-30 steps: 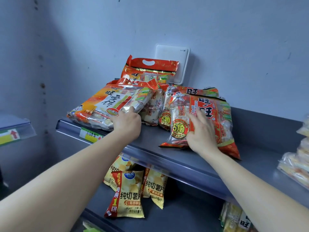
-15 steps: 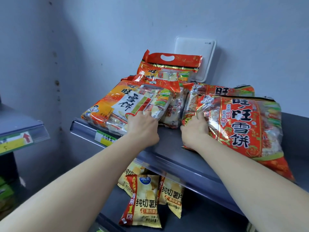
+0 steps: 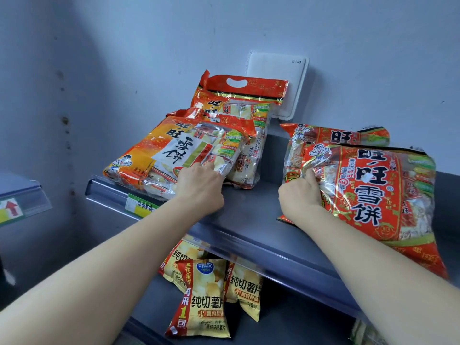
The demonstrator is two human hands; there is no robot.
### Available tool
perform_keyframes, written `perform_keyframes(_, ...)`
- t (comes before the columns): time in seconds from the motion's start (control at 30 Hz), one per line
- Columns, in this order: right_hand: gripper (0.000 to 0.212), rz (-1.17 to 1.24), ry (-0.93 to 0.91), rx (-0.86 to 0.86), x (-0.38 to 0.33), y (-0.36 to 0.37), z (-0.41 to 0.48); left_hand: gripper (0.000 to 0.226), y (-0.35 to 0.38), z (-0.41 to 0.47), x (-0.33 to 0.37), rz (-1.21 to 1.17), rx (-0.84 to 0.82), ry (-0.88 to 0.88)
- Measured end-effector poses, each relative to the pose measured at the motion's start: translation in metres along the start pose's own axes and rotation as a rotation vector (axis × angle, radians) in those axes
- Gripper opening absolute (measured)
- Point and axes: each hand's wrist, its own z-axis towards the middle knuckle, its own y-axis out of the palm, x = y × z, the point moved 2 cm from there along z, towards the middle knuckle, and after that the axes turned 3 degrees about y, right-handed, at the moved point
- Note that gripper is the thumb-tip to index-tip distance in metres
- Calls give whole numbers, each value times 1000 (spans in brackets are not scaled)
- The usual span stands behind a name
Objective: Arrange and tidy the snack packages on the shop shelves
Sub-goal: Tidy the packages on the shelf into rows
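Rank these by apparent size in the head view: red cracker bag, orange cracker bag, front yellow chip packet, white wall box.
1. red cracker bag, largest, though also nearest the camera.
2. orange cracker bag.
3. front yellow chip packet and white wall box: these look alike; the box is farther and partly hidden, so unranked.

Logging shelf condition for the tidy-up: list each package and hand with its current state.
left hand, grips the orange bag's near corner
right hand, grips the red bag's left edge
orange bag, lying flat, overhanging the shelf front
red bag, flat atop a second red bag, overhanging the front
handle bag, standing upright at the back
chip packets, jumbled on the lower shelf
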Motion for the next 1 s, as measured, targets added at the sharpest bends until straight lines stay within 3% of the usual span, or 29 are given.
perform_keyframes(0.13,19,-25,-20,-29,0,2,0,27,-1,0,3,11,29,-4)
perform_keyframes(0.23,25,85,-77,72,-8,-7,10,29,0,5,-1,-22,38,-25)
perform_keyframes(0.3,29,420,-93,72,-19,-13,23,29,1,7,-4,-37,55,-25)
perform_keyframes(0.37,45,963,15,-149,-31,-13,37,30,3,8,-6,-38,71,-11)
perform_keyframes(0.43,74,1435,193,-417,-41,-6,53,30,6,8,-10,-31,86,0)
perform_keyframes(0.5,85,1667,290,-555,-48,-1,66,31,10,9,-15,-39,104,-6)
perform_keyframes(0.53,77,1716,308,-552,-51,0,72,31,11,9,-17,-45,112,-15)
perform_keyframes(0.67,23,1630,293,-297,-76,-15,71,30,10,10,-26,-92,162,-72)
perform_keyframes(0.83,30,1472,125,-132,-108,-59,42,34,-6,11,-35,-194,261,-160)
perform_keyframes(1.0,22,1368,32,-8,-99,-71,28,32,-13,1,-36,-265,377,-178)
